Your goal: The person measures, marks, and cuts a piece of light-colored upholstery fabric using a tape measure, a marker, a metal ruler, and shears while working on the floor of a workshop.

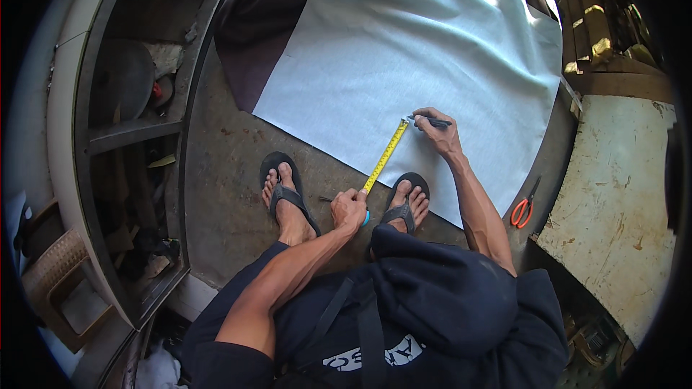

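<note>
A large pale sheet of cloth-like material (360, 72) lies on the floor before me, rippled toward its far side. My left hand (347, 209) is closed around a tape measure near the sheet's front edge; a bit of blue casing shows beside the fingers. The yellow blade of the tape measure (386, 155) runs out over the sheet, slanting away to the right. At the blade's far end, my right hand (438, 135) grips a dark pen (437, 122). The pen's tip is beside the blade's end, close to the sheet.
Scissors with orange handles (522, 212) lie right of the sheet. A worn, pale board (613, 202) stands farther right. Dark brown material (259, 36) shows under the sheet's left side. Open shelving (133, 137) borders the floor at left. My sandalled feet flank the tape measure.
</note>
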Motion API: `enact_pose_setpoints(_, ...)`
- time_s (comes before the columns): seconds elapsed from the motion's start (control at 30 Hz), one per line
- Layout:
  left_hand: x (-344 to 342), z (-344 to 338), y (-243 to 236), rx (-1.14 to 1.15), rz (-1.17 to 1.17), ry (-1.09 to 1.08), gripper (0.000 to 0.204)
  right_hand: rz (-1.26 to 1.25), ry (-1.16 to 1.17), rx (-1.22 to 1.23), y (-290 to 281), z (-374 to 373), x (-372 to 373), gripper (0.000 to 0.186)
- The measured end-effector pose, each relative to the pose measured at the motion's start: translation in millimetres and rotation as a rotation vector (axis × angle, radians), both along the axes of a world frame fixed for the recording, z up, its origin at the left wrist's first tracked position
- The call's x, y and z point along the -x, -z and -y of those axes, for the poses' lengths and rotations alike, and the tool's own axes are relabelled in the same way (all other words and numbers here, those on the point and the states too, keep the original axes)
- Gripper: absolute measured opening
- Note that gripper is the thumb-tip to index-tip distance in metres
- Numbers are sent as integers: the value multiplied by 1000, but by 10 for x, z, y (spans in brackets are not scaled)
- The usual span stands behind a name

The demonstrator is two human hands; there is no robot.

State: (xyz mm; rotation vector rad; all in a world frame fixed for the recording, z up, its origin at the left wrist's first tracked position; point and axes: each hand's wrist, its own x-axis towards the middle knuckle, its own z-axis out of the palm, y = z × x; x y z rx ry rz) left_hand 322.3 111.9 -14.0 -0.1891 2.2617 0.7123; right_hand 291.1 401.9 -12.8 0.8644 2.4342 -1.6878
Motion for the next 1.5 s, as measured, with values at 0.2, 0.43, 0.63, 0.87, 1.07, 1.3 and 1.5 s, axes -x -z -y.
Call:
enact_pose_setpoints(0.2,21,-56,52,-4,-19,1,37,21,17,26,-6,-32,25,31)
enact_pose_setpoints(0.43,21,-22,21,-27,-32,21,38,17,3,20,10,-18,21,32)
enact_pose_setpoints(0.63,12,-16,16,-34,-17,6,38,40,-8,42,15,-1,34,33)
enact_pose_setpoints(0.87,-7,52,113,-48,-8,6,37,61,-42,-78,-25,0,43,28)
enact_pose_setpoints(1.07,17,-25,43,-44,-64,16,37,-126,-85,-121,-20,19,54,23)
enact_pose_setpoints(1.3,10,-8,20,-39,-26,20,38,-62,-84,-91,-66,9,66,23)
enact_pose_setpoints(1.5,-10,-24,-11,-24,-48,35,39,-12,-113,-138,-90,-29,34,24)
